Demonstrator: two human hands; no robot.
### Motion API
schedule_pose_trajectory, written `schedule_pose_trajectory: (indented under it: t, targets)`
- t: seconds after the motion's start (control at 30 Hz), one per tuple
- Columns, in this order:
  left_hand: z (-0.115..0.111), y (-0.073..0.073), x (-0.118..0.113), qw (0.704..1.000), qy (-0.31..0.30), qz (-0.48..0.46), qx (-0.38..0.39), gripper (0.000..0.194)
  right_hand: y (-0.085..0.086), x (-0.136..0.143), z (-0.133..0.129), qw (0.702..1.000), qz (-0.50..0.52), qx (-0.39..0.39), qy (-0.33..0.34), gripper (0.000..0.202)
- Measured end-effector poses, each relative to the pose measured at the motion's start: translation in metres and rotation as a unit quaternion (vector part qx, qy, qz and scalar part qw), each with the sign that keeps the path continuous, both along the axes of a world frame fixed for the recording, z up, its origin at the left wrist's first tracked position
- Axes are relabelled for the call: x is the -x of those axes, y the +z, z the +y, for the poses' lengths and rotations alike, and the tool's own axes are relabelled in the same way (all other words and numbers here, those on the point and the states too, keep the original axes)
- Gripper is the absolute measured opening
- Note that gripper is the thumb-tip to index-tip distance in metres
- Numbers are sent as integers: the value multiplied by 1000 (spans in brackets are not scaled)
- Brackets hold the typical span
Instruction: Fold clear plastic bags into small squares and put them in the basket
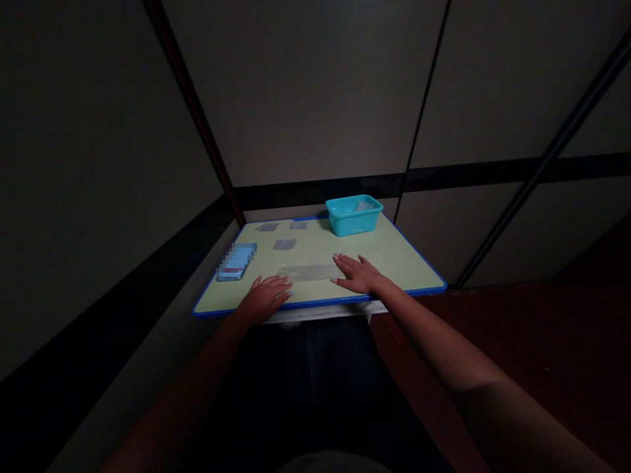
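Observation:
A long, flat, greyish translucent strip lies across the front part of the table; its exact kind is unclear. My right hand rests palm down at the strip's right end, fingers stretched out. At the left end, my left hand lies near the table's front edge, its fingers spread close to or on the strip. Neither hand grips anything. Farther back are three small flat grey squares: one square nearer, and two others, a left square and a right square.
The small yellowish table has a blue rim and stands against a panelled wall. A turquoise plastic basket with clear crumpled material inside sits at the back right. A blurred-out phone-like device lies at the left edge.

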State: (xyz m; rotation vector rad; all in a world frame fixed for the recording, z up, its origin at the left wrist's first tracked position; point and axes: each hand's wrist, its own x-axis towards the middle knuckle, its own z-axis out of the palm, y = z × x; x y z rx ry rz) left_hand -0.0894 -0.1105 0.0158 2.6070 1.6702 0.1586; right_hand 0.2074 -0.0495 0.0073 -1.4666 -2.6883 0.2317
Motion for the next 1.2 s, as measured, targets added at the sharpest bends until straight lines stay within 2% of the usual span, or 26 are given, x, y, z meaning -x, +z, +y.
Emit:
schedule_pose_trajectory:
  t: [0.13, 0.3, 0.53, 0.67, 0.87, 1.2]
  targets:
    - [3, -1, 0, 1000, -19, 0, 8, 41, 1, 0, -1, 1000, 1, 4, -1, 84]
    - [5, 3, -13, 998, -53, 5, 33, 42, 2, 0, -2, 1000, 3, 2, -2, 82]
    - [11, 5, -21, 999, -38, 30, 23, 43, 2, 1, -2, 1000, 5, 1, 1, 82]
    - [11, 6, -17, 998, -44, 50, 13, 43, 1, 0, -1, 1000, 8, 1, 2, 83]
    - [9, 7, -2, 997, -18, 69, -6, 42, -1, 0, 1, 1000, 8, 1, 0, 83]
    - [2, 18, 25, 995, 29, 98, -22, 43, -1, 0, 1, 1000, 10, 0, 0, 82]
